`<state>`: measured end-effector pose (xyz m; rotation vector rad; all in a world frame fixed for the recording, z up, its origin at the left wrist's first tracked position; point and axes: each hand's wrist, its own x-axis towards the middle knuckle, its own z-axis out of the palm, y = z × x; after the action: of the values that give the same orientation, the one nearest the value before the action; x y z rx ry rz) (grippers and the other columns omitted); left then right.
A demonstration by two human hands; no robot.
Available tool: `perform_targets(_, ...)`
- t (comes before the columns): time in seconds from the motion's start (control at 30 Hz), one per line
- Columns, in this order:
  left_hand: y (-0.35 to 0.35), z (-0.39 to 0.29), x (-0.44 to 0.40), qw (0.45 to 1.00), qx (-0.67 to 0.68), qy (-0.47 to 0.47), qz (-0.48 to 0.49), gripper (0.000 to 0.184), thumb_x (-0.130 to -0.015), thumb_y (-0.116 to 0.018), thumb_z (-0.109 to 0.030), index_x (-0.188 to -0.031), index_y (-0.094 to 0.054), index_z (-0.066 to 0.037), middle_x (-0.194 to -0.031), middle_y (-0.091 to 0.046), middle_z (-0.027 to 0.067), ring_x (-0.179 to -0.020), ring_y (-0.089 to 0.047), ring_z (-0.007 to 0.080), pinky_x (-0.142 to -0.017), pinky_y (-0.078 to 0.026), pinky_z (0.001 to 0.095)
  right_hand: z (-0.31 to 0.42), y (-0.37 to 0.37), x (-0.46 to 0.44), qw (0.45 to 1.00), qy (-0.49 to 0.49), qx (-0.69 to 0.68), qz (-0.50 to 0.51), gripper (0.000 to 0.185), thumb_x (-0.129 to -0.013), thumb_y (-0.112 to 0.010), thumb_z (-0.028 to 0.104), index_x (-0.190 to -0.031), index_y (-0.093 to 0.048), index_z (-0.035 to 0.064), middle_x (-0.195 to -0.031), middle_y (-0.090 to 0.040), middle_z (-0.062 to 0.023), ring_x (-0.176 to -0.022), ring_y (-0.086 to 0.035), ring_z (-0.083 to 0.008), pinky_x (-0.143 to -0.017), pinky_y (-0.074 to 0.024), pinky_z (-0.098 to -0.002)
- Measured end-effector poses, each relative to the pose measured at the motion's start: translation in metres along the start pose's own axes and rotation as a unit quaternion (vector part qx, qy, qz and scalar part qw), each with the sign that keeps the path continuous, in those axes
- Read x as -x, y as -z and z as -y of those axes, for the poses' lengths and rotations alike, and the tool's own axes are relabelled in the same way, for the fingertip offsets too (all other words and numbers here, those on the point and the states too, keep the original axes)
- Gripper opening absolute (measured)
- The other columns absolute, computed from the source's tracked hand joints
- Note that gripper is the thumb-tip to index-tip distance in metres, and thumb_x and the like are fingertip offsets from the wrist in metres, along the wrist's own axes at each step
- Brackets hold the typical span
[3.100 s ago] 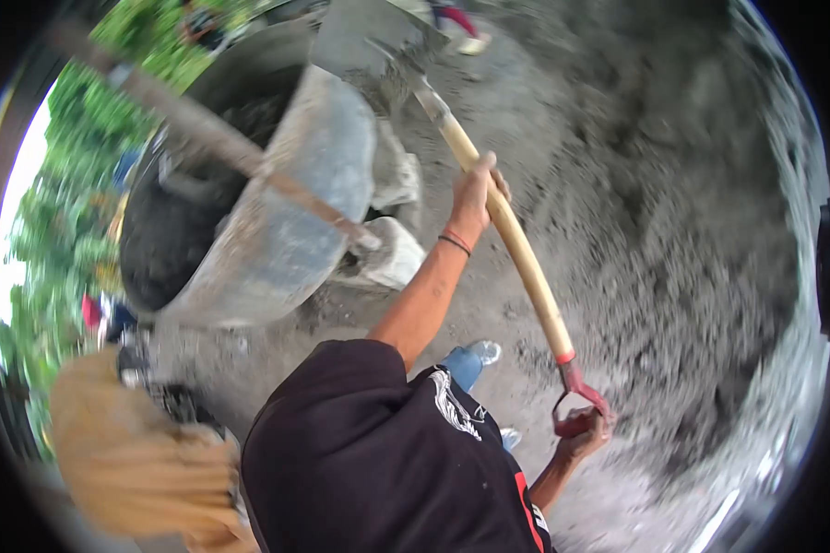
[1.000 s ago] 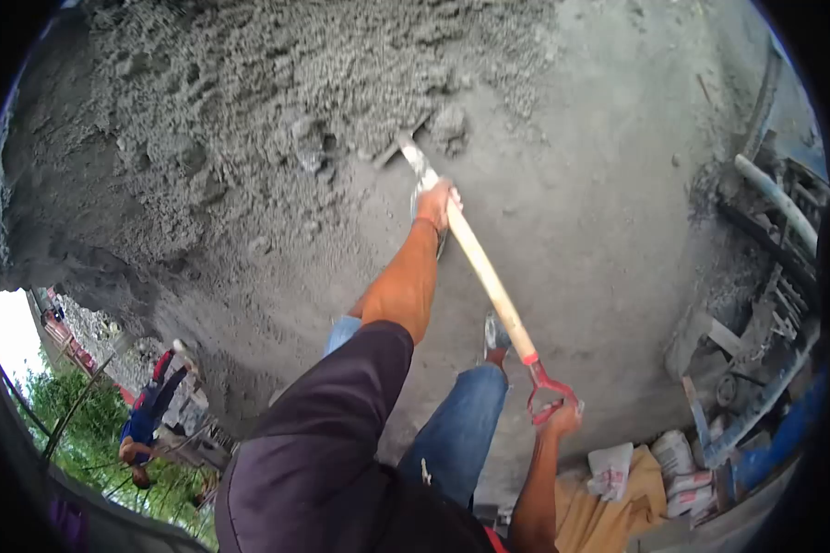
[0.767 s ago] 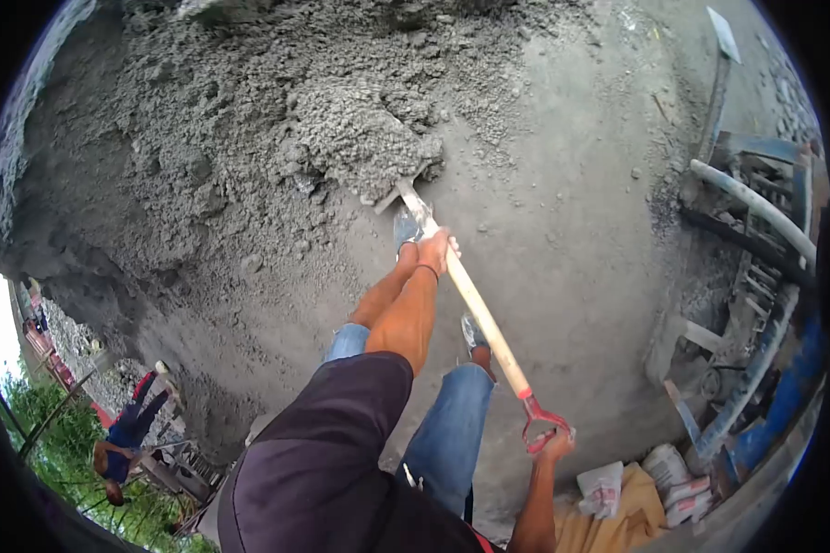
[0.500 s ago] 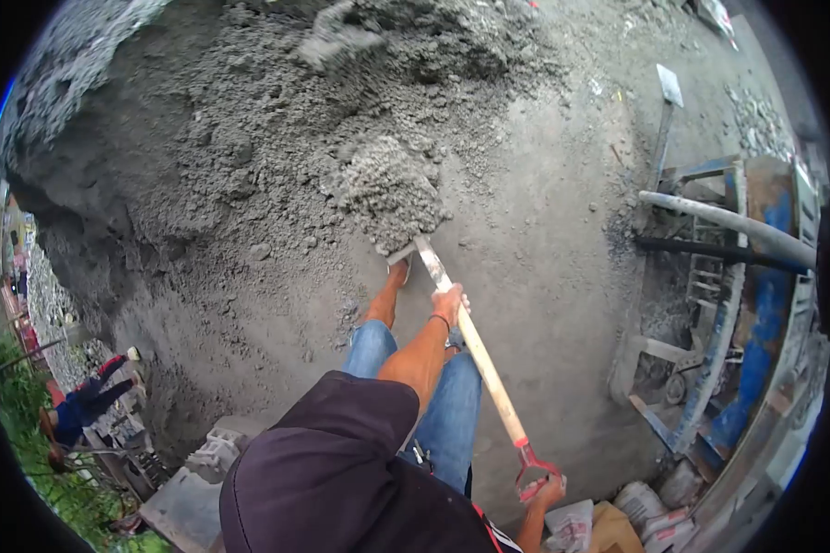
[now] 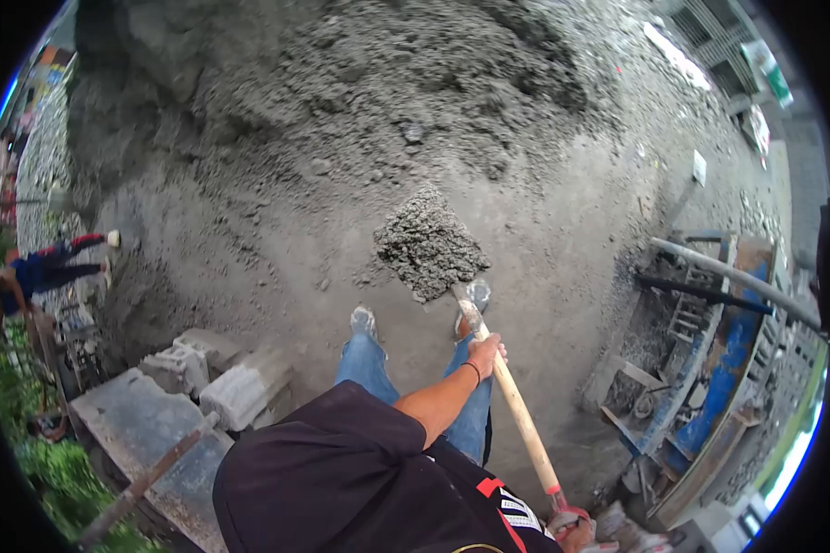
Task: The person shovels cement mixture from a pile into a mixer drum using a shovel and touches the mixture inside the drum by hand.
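My left hand (image 5: 486,352) is wrapped round the wooden shaft of a shovel (image 5: 518,410), near its blade end. Down at the lower right, my right hand (image 5: 574,532) grips the red D-shaped handle (image 5: 563,505). Heaped grey gravelly material (image 5: 431,241) covers the shovel's blade, in front of my shoes. Behind it rises a large grey pile (image 5: 341,101) of the same look.
Concrete blocks (image 5: 240,394) and a metal drum side (image 5: 152,442) with a rusty bar (image 5: 148,479) lie at the lower left. A person (image 5: 51,272) is at the far left. A blue metal frame (image 5: 710,369) with pipes stands at the right.
The shovel has come away from the pile toward my feet, its blade now loaded. The view has swung, bringing the blocks and drum in at the lower left. Both hands have kept their grip.
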<state>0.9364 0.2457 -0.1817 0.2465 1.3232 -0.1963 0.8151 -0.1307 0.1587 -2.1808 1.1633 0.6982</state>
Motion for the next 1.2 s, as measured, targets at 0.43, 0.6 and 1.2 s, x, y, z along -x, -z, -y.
perform_targets(0.43, 0.406, -0.34, 0.311, 0.814, 0.344, -0.456, -0.103, 0.017, -0.083, -0.062, -0.016, -0.077, -0.049, -0.008, -0.059, -0.051, 0.0054, -0.045, -0.052, 0.0185, -0.04, -0.044, 0.0357, 0.172, -0.344, 0.146, 0.899, 0.275, -0.127, 0.315, 0.022, -0.084, -0.062, 0.024, -0.07, -0.054, 0.0094, -0.053, -0.043, 0.0013, -0.041, -0.04, -0.0094, -0.035, -0.031, -0.0255)
perform_targets(0.6, 0.592, -0.392, 0.51, 0.665, 0.384, -0.628, -0.129, 0.022, -0.084, -0.061, -0.019, -0.071, -0.047, -0.01, -0.053, -0.049, 0.0052, -0.04, -0.051, 0.0217, -0.039, -0.045, 0.0365, 0.219, -0.448, 0.335, 0.747, 0.421, -0.147, 0.493, 0.017, -0.084, -0.065, 0.018, -0.086, -0.055, 0.005, -0.057, -0.047, 0.0015, -0.047, -0.047, -0.01, -0.04, -0.0371, -0.0234)
perform_targets(1.2, 0.533, -0.333, 0.501, 0.614, 0.418, -0.659, -0.115, 0.021, -0.085, -0.064, -0.023, -0.089, -0.048, -0.01, -0.065, -0.052, 0.0035, -0.051, -0.052, 0.0155, -0.048, -0.049, 0.0341, 0.24, -0.472, 0.316, 0.666, 0.499, -0.103, 0.544, 0.025, -0.079, -0.06, 0.022, -0.086, -0.057, -0.0017, -0.057, -0.054, -0.0069, -0.047, -0.051, -0.0144, -0.043, -0.0428, -0.0284)
